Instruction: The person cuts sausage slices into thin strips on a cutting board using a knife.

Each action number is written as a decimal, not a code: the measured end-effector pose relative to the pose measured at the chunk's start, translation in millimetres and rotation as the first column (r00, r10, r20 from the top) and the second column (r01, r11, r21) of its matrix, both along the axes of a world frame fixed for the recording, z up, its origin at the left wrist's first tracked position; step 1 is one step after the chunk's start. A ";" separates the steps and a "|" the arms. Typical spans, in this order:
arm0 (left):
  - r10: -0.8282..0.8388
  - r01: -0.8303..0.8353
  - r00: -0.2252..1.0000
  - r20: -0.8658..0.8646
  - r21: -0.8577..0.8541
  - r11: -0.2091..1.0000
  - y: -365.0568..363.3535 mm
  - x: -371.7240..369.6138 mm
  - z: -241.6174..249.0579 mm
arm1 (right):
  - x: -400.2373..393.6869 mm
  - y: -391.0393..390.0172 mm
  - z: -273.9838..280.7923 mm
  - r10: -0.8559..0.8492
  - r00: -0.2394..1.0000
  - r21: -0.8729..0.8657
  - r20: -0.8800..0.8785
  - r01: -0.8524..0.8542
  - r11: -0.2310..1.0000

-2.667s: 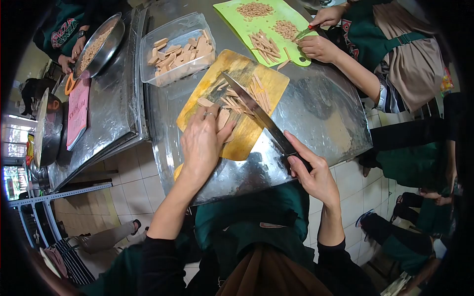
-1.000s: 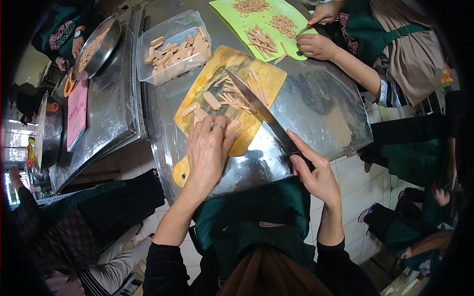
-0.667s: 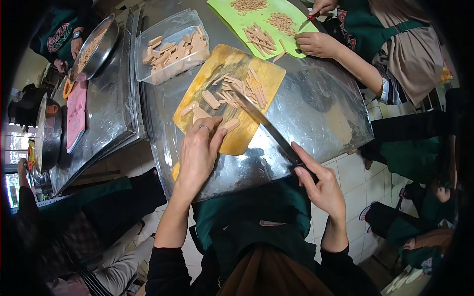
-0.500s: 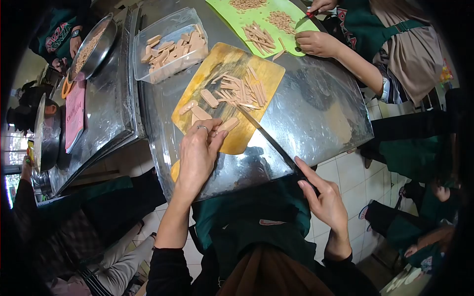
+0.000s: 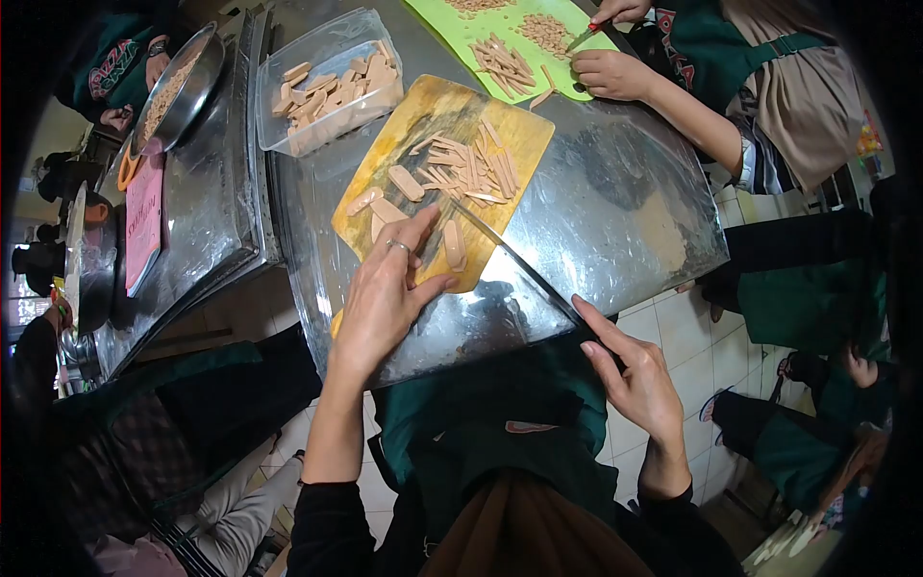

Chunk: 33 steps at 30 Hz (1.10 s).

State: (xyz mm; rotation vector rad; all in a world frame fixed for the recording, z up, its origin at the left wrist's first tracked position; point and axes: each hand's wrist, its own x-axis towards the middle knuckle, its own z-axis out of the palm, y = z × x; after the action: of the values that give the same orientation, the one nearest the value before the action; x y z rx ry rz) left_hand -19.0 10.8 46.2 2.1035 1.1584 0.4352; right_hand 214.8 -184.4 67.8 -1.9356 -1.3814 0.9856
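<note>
My right hand (image 5: 635, 370) is wrapped round the dark handle of a long knife (image 5: 527, 267). The blade points to the upper left, its tip resting over the wooden cutting board (image 5: 524, 125) beside a heap of thin sausage strips (image 5: 471, 163). My left hand (image 5: 380, 293) hovers at the board's near left part, thumb and fingers apart. Just right of its fingers, a sausage piece (image 5: 455, 245) lies lengthwise, seemingly not gripped. Another sausage piece (image 5: 406, 183) lies further up, and more pieces lie left of it, partly under my hand.
A clear plastic tub (image 5: 332, 91) of sausage pieces stands behind the board. At the far right, a co-worker's hands (image 5: 615, 72) cut on a green board (image 5: 452, 34) with strips and diced bits. On the left table (image 5: 207, 221) are a metal bowl (image 5: 192, 106) and a pink paper (image 5: 144, 216).
My left thumb and fingers have spread apart, and the sausage piece beside them has turned from slanted to lengthwise. My right hand and the knife have barely moved.
</note>
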 end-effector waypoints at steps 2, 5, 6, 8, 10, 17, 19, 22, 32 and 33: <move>-0.059 0.061 0.997 -0.053 0.046 0.997 7.6 1.3 -1.5 | 0.6 -1.1 -2.0 -0.009 1.000 -0.010 0.007 0.009 1.000; -0.110 0.121 0.987 -0.120 0.093 0.988 13.8 5.4 -2.6 | -1.4 -3.9 -7.7 -0.006 1.000 0.050 0.013 0.006 0.999; -0.120 0.135 0.983 -0.141 0.103 0.985 14.1 5.9 -3.1 | -2.3 -3.6 -5.0 -0.010 1.000 0.007 -0.002 0.010 1.000; -0.117 0.132 0.985 -0.127 0.118 0.984 13.5 6.5 -4.7 | -3.8 -1.5 2.5 -0.017 0.999 -0.077 -0.033 0.015 0.997; -0.093 0.107 0.989 -0.111 0.130 0.986 11.8 6.9 -6.7 | -2.6 -4.0 -6.6 -0.002 1.000 0.008 -0.027 0.003 1.000; 0.047 -0.027 0.994 -0.096 0.202 0.979 -6.6 13.8 -13.2 | -1.9 -3.4 -13.0 0.041 0.999 0.105 0.035 -0.044 0.993; 0.085 -0.060 0.991 -0.100 0.232 0.971 -12.3 17.3 -13.4 | -2.4 -2.5 -11.5 0.039 0.999 0.074 0.016 -0.040 0.996; 0.160 -0.127 0.984 -0.083 0.317 0.940 -22.1 22.2 -20.5 | -4.1 2.3 -6.4 0.028 0.999 0.026 -0.037 -0.027 0.999; 0.370 -0.327 0.929 -0.019 0.425 0.844 -47.5 40.7 -33.1 | 2.5 14.3 -14.5 0.159 0.982 0.089 0.105 -0.169 0.982; 0.380 -0.337 0.925 -0.016 0.425 0.840 -48.1 41.1 -33.7 | 2.9 17.1 -10.0 0.159 0.983 0.043 0.093 -0.163 0.986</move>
State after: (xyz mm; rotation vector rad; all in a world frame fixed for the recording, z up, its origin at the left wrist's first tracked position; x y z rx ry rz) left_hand 22.2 -37.4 12.4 2.2802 1.6519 0.8226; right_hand 217.8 -167.3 57.8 -1.8744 -1.6193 0.9380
